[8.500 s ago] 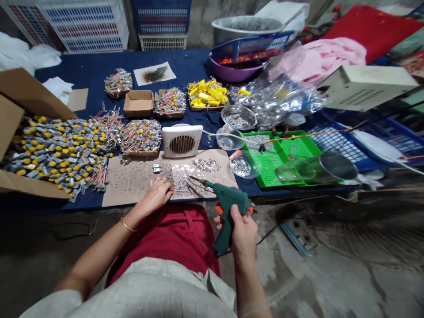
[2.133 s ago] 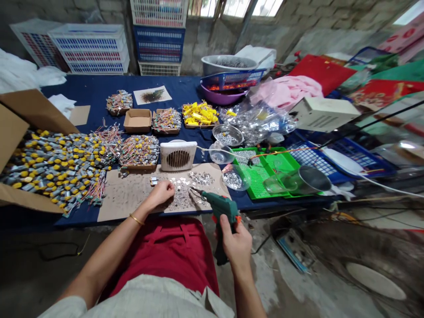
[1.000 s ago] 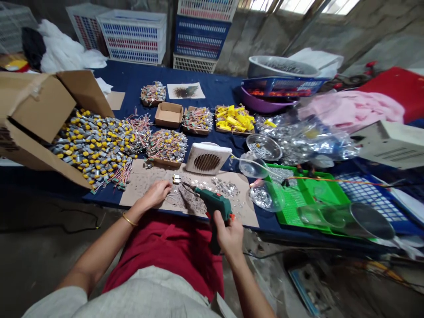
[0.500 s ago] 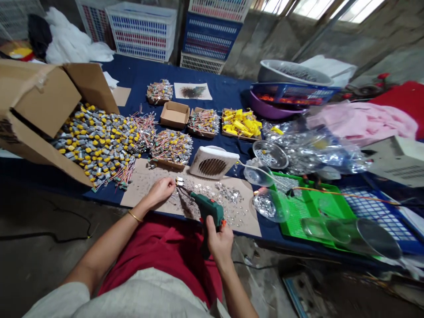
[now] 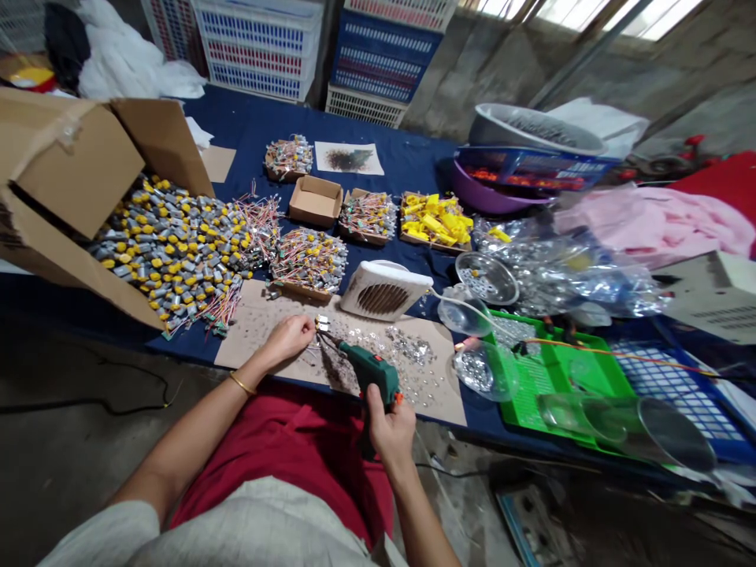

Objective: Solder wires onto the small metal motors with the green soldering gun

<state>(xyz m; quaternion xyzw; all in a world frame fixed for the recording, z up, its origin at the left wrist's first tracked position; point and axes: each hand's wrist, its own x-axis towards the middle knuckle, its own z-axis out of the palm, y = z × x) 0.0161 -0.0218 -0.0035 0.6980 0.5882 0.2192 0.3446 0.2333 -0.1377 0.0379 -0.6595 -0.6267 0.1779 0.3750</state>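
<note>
My right hand (image 5: 393, 429) is wrapped round the handle of a green soldering gun (image 5: 372, 370), thumb along its back. The gun's dark tip points left and reaches a small shiny part (image 5: 322, 324) above the cardboard sheet (image 5: 248, 315). At that part, the fingers of my left hand (image 5: 289, 339) are pinched together; whether they hold the part itself or its wire is too small to tell. Loose metal bits (image 5: 410, 346) lie scattered on the sheet to the right. Just behind stands a white square fan (image 5: 387, 291).
Left, a tipped cardboard box (image 5: 71, 173) spills small motors with yellow ends (image 5: 177, 244). Small trays hold wired motors (image 5: 310, 260) and yellow plastic parts (image 5: 437, 220). On the right are a clear bowl (image 5: 478, 370), a green basket (image 5: 525, 405) and a cable (image 5: 620, 354).
The view has shifted slightly. My hands, the soldering gun and the small part hold nearly the same position over the cardboard.
</note>
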